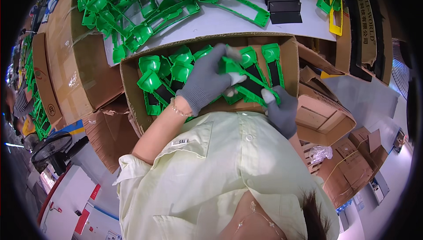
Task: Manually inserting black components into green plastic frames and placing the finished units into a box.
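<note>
Both my hands wear grey gloves with pale fingertips. Between them, above an open cardboard box [211, 40], they hold a green plastic housing [246, 76] with a black strip set in its long frame. My left hand [209, 79] grips its wider cupped end, and some of those fingers are blurred. My right hand [282, 110] pinches the narrow lower end. Inside the box lie several like housings, such as one green housing [150, 81] at the left and another green housing [272, 61] at the right, also fitted with black strips.
Beyond the box, a white table [185, 26] bears a heap of green frames [128, 11], a stack of black strips [280, 2] and some yellow frames [336, 24]. Large cartons [75, 50] stand at the left. An opened carton [324, 114] is at the right, and a black fan [53, 147] at lower left.
</note>
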Motion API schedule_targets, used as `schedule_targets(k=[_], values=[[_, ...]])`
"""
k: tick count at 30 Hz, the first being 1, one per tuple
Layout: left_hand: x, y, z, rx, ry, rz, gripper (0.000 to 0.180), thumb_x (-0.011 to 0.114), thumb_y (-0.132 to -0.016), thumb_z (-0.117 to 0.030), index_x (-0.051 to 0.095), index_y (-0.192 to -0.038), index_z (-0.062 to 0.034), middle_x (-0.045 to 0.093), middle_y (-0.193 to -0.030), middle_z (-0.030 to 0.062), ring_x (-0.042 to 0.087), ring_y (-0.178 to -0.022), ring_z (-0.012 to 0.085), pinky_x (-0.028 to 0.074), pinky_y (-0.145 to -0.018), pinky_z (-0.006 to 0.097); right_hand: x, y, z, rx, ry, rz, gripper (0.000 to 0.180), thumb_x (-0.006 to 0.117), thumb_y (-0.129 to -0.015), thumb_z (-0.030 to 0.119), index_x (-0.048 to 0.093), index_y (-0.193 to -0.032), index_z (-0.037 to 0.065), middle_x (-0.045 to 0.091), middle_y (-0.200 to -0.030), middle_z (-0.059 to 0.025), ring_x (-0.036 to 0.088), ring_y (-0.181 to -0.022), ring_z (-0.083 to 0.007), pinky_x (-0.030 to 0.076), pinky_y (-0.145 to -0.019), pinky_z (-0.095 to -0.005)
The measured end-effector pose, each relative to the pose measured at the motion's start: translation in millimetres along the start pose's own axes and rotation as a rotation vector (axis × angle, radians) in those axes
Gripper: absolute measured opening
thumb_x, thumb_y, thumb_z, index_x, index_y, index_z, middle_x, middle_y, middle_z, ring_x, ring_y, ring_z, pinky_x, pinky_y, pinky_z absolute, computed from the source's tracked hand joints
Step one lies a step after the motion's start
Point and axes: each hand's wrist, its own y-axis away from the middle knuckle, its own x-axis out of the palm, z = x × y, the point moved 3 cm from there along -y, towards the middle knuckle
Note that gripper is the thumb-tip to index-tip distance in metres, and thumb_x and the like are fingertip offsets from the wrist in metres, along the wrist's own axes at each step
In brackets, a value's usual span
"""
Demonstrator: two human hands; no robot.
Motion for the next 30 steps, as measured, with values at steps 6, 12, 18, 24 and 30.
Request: schedule_targets(k=[6, 12, 18, 24, 30], values=[[-61, 57, 24, 0.648, -0.712, -0.795, 0.046, 0.065, -0.082, -0.011, 0.049, -0.123, 0.001, 0.054, -0.12, 0.0172, 0.051, -0.114, 0.0321, 0.041, -0.095, 0.038, -32, 4, -29, 0.009, 0.207, -0.207, 0.029, 0.057, -0.09, 0.033, 0.06, -0.095, 0.004, 0.058, -0.064, -0.0084, 0.056, -0.055, -0.0174, 0.043, -0.052, -0.0297], [-73, 89, 70, 0.384, -0.932, -0.932, 0.054, 0.062, -0.085, -0.019, 0.04, -0.131, 0.0008, 0.04, -0.134, 0.0236, 0.039, -0.126, 0.0383, 0.036, -0.101, 0.042, -26, -2, 16, -0.168, 0.657, -0.171, 0.038, 0.062, -0.085, 0.034, 0.056, -0.114, 0.011, 0.058, -0.108, -0.0114, 0.06, -0.097, -0.0279, 0.048, -0.078, -0.0358], [-74, 69, 48, 0.551, -1.082, -0.655, 0.06, 0.064, -0.082, -0.02, 0.038, -0.133, -0.0012, 0.037, -0.138, 0.0227, 0.034, -0.13, 0.0394, 0.032, -0.105, 0.043, -32, -24, 20, -0.518, 0.865, -0.34, 0.051, 0.072, -0.076, 0.029, 0.054, -0.119, 0.011, 0.049, -0.123, -0.0155, 0.05, -0.112, -0.0319, 0.042, -0.09, -0.0373], [-86, 81, 59, 0.441, -1.011, -0.852, 0.067, 0.067, -0.08, -0.023, 0.035, -0.134, 0.001, 0.037, -0.136, 0.0241, 0.039, -0.124, 0.0388, 0.035, -0.101, 0.043, -37, -38, -12, -0.487, 0.406, -0.319, 0.06, 0.069, -0.081, 0.027, 0.042, -0.133, 0.012, 0.048, -0.128, -0.0173, 0.048, -0.117, -0.0331, 0.04, -0.097, -0.0403], [-59, 82, 70, 0.041, -0.772, -0.818, 0.091, 0.068, -0.08, -0.037, 0.015, -0.142, 0.0035, 0.033, -0.138, 0.0268, 0.035, -0.125, 0.0415, 0.032, -0.102, 0.046, -30, -33, -19, -0.19, 0.197, -0.227, 0.064, 0.058, -0.089, 0.019, 0.025, -0.143, 0.01, 0.045, -0.136, -0.0186, 0.052, -0.117, -0.0304, 0.042, -0.095, -0.0353]])
